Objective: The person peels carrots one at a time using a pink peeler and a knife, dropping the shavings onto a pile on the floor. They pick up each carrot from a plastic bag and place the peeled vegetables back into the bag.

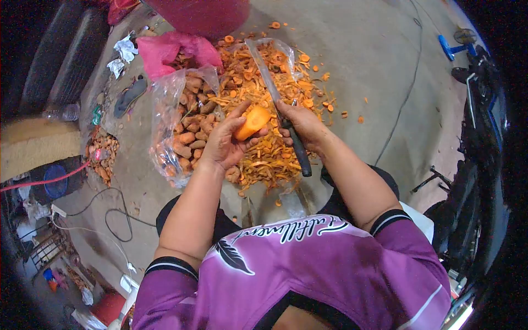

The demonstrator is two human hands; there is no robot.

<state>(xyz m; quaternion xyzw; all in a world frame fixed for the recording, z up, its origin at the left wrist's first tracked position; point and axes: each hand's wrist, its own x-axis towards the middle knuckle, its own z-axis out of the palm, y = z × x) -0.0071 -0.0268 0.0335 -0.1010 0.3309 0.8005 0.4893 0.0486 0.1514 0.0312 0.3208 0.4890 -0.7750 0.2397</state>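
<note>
My left hand [224, 140] is wrapped round a peeled orange carrot [254, 122], its cut end facing up and right. My right hand [304, 125] grips a long knife [264, 71] by its black handle, with the blade pointing up and away, close to the carrot. A small dark metal tip [294, 102] shows beside my right thumb. Below both hands lies a heap of orange peelings and trimmed ends [269, 165]. To its left, unpeeled brownish-orange roots [190, 129] rest in an opened clear plastic bag [159, 118].
A pink plastic bag [159, 55] and a large red container [201, 16] stand beyond the heap. A grey sandal [131, 96] lies at left, near another pile of roots [103, 154]. Cables [407, 93] run across the concrete floor on both sides.
</note>
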